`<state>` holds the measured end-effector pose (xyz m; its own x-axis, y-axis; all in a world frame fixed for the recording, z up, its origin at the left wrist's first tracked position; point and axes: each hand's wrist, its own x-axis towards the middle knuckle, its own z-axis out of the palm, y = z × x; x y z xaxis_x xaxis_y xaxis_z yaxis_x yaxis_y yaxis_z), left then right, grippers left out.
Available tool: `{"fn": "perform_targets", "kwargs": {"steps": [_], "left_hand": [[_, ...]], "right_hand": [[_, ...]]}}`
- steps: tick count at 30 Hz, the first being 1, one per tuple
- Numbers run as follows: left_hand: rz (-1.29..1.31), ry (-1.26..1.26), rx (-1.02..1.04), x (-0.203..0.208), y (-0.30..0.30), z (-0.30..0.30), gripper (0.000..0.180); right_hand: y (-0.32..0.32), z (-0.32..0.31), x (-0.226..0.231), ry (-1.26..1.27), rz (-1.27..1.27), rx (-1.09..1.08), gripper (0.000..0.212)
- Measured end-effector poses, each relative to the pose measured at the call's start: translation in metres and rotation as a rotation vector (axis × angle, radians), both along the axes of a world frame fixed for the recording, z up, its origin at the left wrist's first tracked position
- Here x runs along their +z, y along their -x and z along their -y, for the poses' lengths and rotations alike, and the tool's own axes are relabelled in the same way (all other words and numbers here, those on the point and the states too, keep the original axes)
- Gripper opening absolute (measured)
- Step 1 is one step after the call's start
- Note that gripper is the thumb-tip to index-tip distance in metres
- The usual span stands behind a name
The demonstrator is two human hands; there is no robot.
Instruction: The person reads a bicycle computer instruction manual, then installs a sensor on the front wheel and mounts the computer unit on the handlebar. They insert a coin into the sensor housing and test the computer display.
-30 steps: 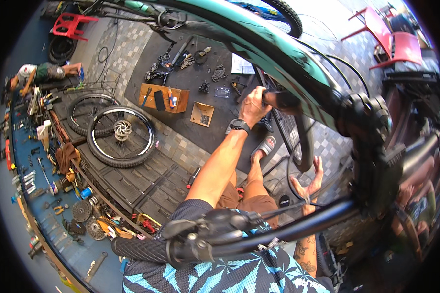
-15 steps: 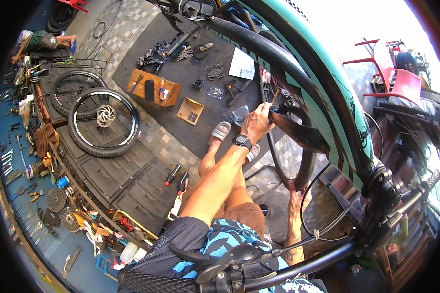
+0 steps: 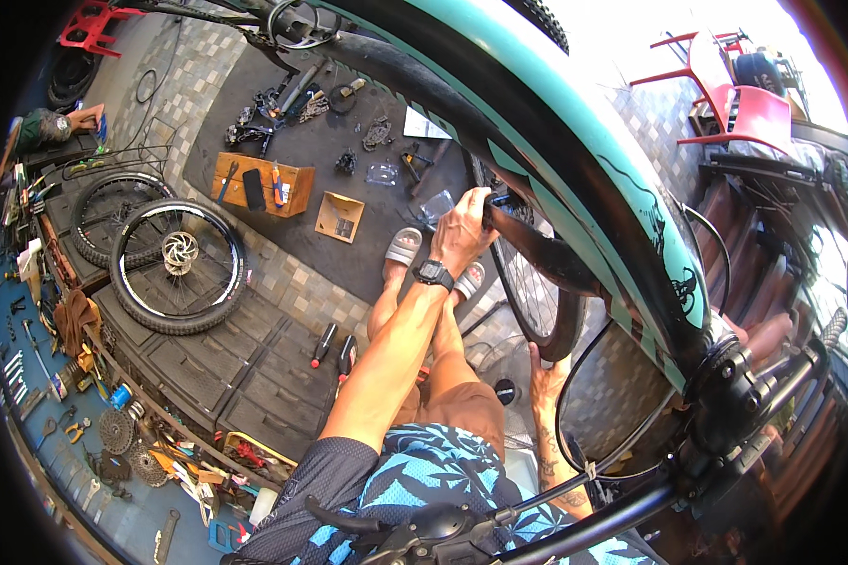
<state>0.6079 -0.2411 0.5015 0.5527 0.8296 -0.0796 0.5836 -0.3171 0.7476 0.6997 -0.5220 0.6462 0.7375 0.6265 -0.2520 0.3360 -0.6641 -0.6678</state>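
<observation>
A teal bicycle frame [image 3: 575, 141] crosses close in front of me, with its front wheel [image 3: 523, 282] standing below it. My left hand [image 3: 464, 231], a black watch on its wrist, grips the upper end of the black fork leg [image 3: 546, 254] beside the wheel. My right hand [image 3: 545, 365], on a tattooed forearm, holds the lower edge of the front tyre from below. My sandalled feet [image 3: 403, 247] rest on the dark mat beneath the left hand.
Two loose wheels [image 3: 177, 266] lie on the left by black trays. A wooden box [image 3: 259, 184] with tools, a small cardboard box [image 3: 339, 217] and bike parts sit on the mat. Screwdrivers [image 3: 322, 345] lie near my leg. Red chairs [image 3: 740, 94] stand at right; another person [image 3: 57, 127] crouches far left.
My right hand, open and free a second ago, has come onto the lower edge of the tyre. My left hand has stayed on the fork leg while my view swung down.
</observation>
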Motion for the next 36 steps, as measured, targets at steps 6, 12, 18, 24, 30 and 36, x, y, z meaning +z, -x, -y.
{"fn": "perform_targets", "kwargs": {"steps": [6,12,18,24,30,36], "left_hand": [[-0.030,-0.018,-0.033,-0.008,0.002,0.001,0.071],[0.035,0.018,-0.005,-0.006,0.003,0.000,0.070],[-0.004,0.049,-0.022,0.003,0.003,-0.003,0.071],[0.094,0.033,0.056,0.022,0.008,0.001,0.071],[0.111,0.068,0.024,0.011,0.001,-0.010,0.061],[-0.039,-0.018,-0.056,-0.023,0.005,-0.005,0.019]], "right_hand": [[0.000,0.003,0.003,0.016,-0.003,-0.003,0.076],[0.001,0.005,0.004,0.024,-0.007,-0.005,0.072],[0.001,0.006,0.002,0.028,-0.006,0.001,0.068],[-0.001,0.010,-0.001,0.024,0.008,0.001,0.063],[-0.010,0.019,-0.012,0.009,0.047,0.009,0.059],[-0.020,0.026,-0.027,-0.069,0.107,0.026,0.055]]}}
